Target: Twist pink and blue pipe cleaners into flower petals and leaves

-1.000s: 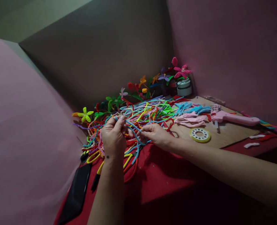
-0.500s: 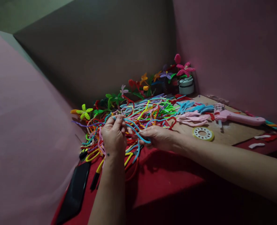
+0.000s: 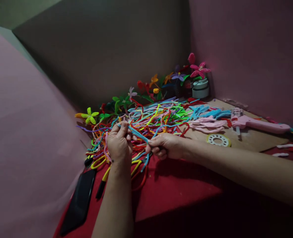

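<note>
Fingers of my left hand [image 3: 120,138] are closed on one end of a light blue pipe cleaner [image 3: 139,135]. The thumb and fingers of my right hand [image 3: 165,145] pinch the same blue piece farther along, so it runs fairly straight between both hands. Its strands lie side by side there, and a blue length hangs below my right hand. Behind the hands spreads a heap of many-coloured pipe cleaners [image 3: 158,115].
A black phone [image 3: 78,201] lies at the left edge of the red tabletop [image 3: 176,195]. On the right are a tape roll [image 3: 218,140], a pink glue gun [image 3: 263,125] and pale pink pieces [image 3: 206,125]. Fuzzy flowers [image 3: 199,70] stand behind.
My right hand has closed more tightly on the blue pipe cleaner. The loop that bulged between the hands is now narrow and straighter. The view has shifted slightly.
</note>
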Demonstrator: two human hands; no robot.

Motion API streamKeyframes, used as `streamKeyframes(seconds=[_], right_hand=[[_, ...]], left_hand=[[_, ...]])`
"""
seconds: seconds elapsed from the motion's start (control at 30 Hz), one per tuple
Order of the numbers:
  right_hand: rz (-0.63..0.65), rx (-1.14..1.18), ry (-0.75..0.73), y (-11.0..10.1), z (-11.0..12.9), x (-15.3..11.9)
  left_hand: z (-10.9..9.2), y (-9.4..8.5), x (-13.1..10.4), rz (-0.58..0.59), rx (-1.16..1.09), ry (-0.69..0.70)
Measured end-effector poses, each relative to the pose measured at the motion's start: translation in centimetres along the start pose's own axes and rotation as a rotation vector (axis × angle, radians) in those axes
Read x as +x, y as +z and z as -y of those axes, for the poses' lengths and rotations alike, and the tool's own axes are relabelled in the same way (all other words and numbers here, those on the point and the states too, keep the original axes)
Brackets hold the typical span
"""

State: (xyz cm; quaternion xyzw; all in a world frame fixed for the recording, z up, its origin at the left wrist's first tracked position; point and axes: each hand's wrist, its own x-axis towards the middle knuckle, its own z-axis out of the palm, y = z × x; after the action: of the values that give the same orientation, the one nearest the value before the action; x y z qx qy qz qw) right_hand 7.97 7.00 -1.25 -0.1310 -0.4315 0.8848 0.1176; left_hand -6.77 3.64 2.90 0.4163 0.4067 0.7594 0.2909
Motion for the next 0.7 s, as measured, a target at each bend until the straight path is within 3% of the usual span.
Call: streamKeyframes(seconds=[0.23, 0.37, 0.43, 0.53, 0.6, 0.7], right_hand=[[-0.186, -0.13, -0.207, 0.3, -1.4, -0.5], [-0.234, -0.108, -0.311, -0.2, -0.9, -0.5], [-0.234, -0.084, -0.356, -0.5, -0.7, -0.4], [-0.235, -0.072, -0.36, -0.7, -0.6, -0.3], [-0.229, -0.085, -0.334, -0.7, -0.8, -0.3], [-0.177, -0.053, -0.268, -0.6, -0.8, -0.5]], left_hand=[[0.3, -0.2, 0.0, -0.054, 0.017, -0.055], [0.4, -0.4, 0.3, -0.071, -0.144, -0.108], [0.7, -0.4, 0.1, -0.012, -0.189, -0.281], [1.6, 0.3, -0.9, 0.187, -0.112, -0.496], [2.1, 0.9, -1.8, 0.308, 0.013, -0.508], [2.4, 1.7, -2.7, 0.294, 0.203, -0.416]])
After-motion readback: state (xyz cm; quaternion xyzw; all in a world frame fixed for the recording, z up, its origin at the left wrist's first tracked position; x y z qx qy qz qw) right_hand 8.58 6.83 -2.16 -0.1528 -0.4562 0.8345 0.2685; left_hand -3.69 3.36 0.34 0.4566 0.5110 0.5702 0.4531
